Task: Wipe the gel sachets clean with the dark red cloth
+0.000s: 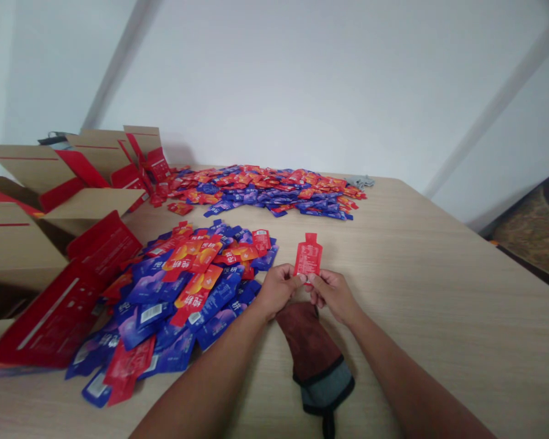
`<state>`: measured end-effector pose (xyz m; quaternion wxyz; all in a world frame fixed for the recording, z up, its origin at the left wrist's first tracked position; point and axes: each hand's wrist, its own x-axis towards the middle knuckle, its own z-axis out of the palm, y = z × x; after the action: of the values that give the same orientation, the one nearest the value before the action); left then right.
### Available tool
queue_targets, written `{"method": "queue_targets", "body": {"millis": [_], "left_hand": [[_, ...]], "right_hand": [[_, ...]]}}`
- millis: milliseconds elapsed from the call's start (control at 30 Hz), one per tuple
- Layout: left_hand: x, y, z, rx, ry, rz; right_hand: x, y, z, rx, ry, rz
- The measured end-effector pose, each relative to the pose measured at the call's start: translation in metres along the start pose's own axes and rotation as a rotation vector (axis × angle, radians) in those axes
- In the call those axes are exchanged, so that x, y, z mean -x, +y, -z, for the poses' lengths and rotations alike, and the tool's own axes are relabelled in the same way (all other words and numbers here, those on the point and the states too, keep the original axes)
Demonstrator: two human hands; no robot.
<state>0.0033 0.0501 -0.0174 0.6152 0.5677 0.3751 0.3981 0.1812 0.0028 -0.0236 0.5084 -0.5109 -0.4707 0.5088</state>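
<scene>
A red sachet (308, 256) with a narrow neck at its top is held upright above the table, its printed text side facing me. My left hand (281, 286) pinches its lower left corner. At the lower right corner, my right hand (332, 292) grips it between thumb and fingers. Just below both hands lies a brown cloth item with a grey, black-edged end (313, 347); its kind I cannot make out. To the left of my left hand spreads a pile of blue and red-orange sachets (187, 280).
Open cardboard boxes (22, 244) with red printed flaps stand along the left side. A long heap of red and blue sachets (265, 186) lies at the back of the wooden table (439, 292), near the white wall. A small grey item (360, 181) rests at that heap's right end.
</scene>
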Motion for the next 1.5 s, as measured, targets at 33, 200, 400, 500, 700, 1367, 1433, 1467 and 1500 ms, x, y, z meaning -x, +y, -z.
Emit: {"method": "queue_targets", "body": {"millis": [33,200,400,500,700,1367,1433,1467,1500], "left_hand": [[0.000,0.000,0.000,0.013,-0.004,0.001],[0.002,0.004,-0.001,0.031,0.059,-0.029],[0.000,0.002,-0.002,0.006,0.077,-0.068],[-0.001,-0.001,-0.001,0.014,0.062,-0.085],[-0.001,-0.002,-0.002,0.048,0.014,-0.086],[0.000,0.000,-0.006,0.162,0.044,-0.083],[0.000,0.000,-0.007,0.164,0.026,-0.079],[0.000,-0.001,-0.007,0.158,0.011,-0.073],[0.001,-0.001,-0.007,0.149,-0.003,-0.070]], "right_hand": [[0.001,-0.001,0.000,-0.007,0.001,0.001],[0.004,-0.007,-0.004,0.055,-0.038,0.008],[0.004,-0.006,-0.004,0.097,-0.020,0.026],[0.003,-0.003,-0.002,0.083,-0.039,0.011],[0.001,0.003,0.003,0.052,0.043,0.100],[0.005,-0.003,-0.001,0.101,0.073,0.158],[0.005,-0.005,-0.002,0.090,0.092,0.158],[0.005,-0.007,-0.002,0.086,0.108,0.161],[0.005,-0.008,-0.003,0.085,0.125,0.166]]}}
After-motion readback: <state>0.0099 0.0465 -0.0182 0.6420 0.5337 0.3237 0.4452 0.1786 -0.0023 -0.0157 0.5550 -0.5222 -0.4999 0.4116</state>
